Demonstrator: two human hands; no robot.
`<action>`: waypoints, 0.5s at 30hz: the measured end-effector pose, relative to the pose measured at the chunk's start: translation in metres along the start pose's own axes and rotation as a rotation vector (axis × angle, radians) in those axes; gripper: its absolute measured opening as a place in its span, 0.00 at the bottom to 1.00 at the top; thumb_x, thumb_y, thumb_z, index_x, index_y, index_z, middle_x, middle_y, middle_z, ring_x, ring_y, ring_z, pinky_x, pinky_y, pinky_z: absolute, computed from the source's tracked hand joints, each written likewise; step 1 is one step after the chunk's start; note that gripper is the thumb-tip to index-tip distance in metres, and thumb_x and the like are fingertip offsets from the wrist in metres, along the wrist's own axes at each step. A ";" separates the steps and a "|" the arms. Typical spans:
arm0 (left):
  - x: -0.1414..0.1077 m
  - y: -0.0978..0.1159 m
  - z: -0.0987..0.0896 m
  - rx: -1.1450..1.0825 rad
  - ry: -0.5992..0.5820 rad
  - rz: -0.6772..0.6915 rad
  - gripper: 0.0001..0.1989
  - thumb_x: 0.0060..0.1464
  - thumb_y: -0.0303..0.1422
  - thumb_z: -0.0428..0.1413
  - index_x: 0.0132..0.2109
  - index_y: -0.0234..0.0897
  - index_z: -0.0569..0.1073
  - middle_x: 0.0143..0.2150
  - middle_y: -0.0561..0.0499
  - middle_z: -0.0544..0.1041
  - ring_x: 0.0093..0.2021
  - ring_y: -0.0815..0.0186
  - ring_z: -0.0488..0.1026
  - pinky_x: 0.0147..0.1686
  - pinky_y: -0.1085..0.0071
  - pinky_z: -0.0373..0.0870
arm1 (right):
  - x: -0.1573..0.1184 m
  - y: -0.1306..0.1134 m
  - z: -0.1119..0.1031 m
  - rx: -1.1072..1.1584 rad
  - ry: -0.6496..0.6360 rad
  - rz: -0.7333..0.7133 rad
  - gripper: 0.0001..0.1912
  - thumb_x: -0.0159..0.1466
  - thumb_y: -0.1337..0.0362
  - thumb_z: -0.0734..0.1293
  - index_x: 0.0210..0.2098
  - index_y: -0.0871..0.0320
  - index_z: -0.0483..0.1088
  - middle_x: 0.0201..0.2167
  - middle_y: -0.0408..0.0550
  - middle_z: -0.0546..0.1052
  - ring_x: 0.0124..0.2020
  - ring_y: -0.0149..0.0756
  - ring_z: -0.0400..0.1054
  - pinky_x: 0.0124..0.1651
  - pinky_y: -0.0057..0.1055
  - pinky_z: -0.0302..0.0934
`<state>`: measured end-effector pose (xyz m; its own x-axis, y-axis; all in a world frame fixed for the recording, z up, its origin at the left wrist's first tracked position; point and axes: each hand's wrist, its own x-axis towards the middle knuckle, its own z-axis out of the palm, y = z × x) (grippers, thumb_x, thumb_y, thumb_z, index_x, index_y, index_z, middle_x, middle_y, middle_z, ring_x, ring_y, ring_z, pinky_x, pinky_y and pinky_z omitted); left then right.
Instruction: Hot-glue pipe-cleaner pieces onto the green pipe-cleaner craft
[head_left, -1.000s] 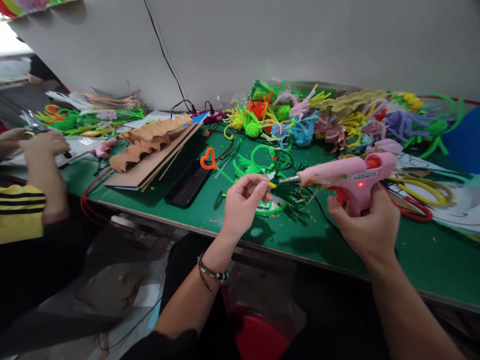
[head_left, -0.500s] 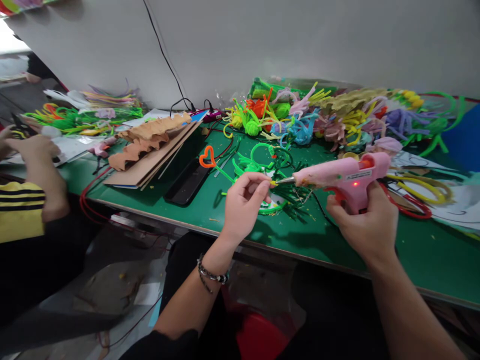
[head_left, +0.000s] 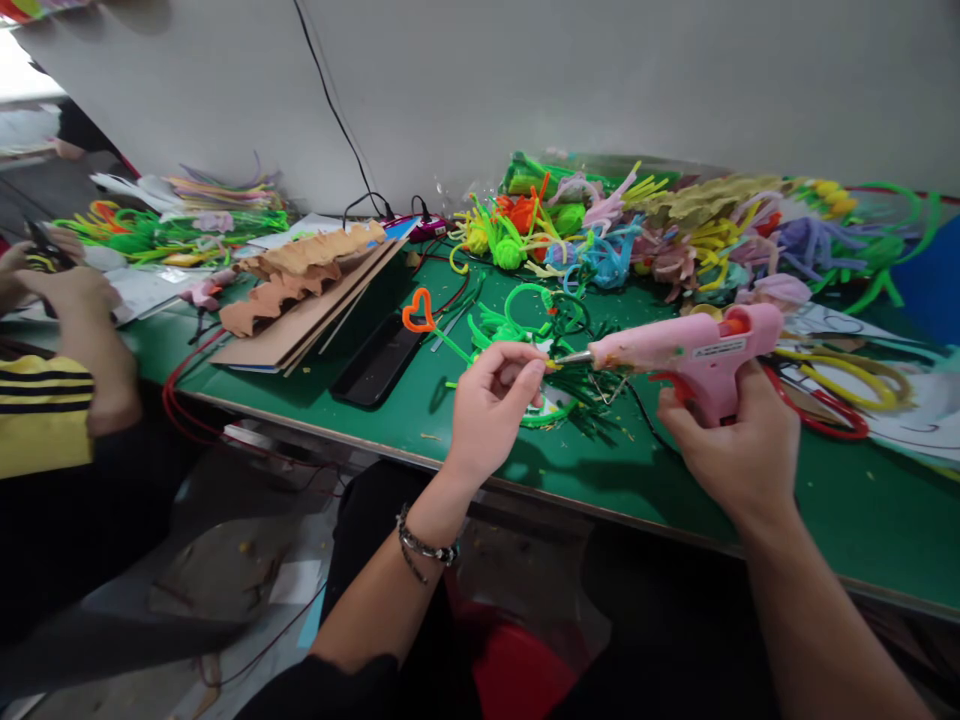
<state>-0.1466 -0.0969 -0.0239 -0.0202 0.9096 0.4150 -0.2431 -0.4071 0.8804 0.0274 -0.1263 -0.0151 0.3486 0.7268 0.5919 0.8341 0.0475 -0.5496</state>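
I see no containers; craft pieces lie loose on the green table (head_left: 840, 500). My right hand (head_left: 739, 440) grips a pink glue gun (head_left: 686, 350) above it, lying level, nozzle pointing left. My left hand (head_left: 491, 405) pinches a small yellow piece (head_left: 550, 364) at the nozzle tip.

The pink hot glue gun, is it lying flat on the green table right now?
No, the pink hot glue gun is held above the green table by the right hand.
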 end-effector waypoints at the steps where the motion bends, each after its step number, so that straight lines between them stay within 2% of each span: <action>1: 0.000 0.000 0.000 0.000 0.002 0.001 0.02 0.48 0.26 0.53 0.29 0.35 0.69 0.21 0.58 0.68 0.18 0.78 0.65 0.18 0.81 0.64 | 0.000 0.000 0.000 0.000 0.002 0.000 0.13 0.45 0.55 0.61 0.27 0.56 0.63 0.14 0.39 0.58 0.15 0.29 0.50 0.19 0.30 0.48; 10: 0.000 -0.002 -0.001 0.020 0.021 0.016 0.02 0.48 0.26 0.53 0.29 0.36 0.69 0.21 0.58 0.68 0.17 0.78 0.65 0.18 0.81 0.63 | 0.001 -0.001 0.000 0.001 -0.011 0.015 0.11 0.45 0.55 0.61 0.23 0.54 0.58 0.13 0.38 0.58 0.14 0.28 0.50 0.18 0.29 0.47; 15: 0.000 -0.002 -0.002 0.028 0.021 0.014 0.02 0.48 0.26 0.53 0.29 0.36 0.69 0.20 0.58 0.67 0.17 0.78 0.65 0.18 0.81 0.63 | 0.000 0.000 -0.001 -0.012 0.008 -0.013 0.11 0.46 0.55 0.61 0.24 0.55 0.61 0.13 0.39 0.59 0.15 0.29 0.51 0.20 0.29 0.48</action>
<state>-0.1478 -0.0960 -0.0259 -0.0436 0.9054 0.4223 -0.2152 -0.4213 0.8810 0.0277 -0.1272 -0.0142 0.3405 0.7209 0.6036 0.8438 0.0490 -0.5345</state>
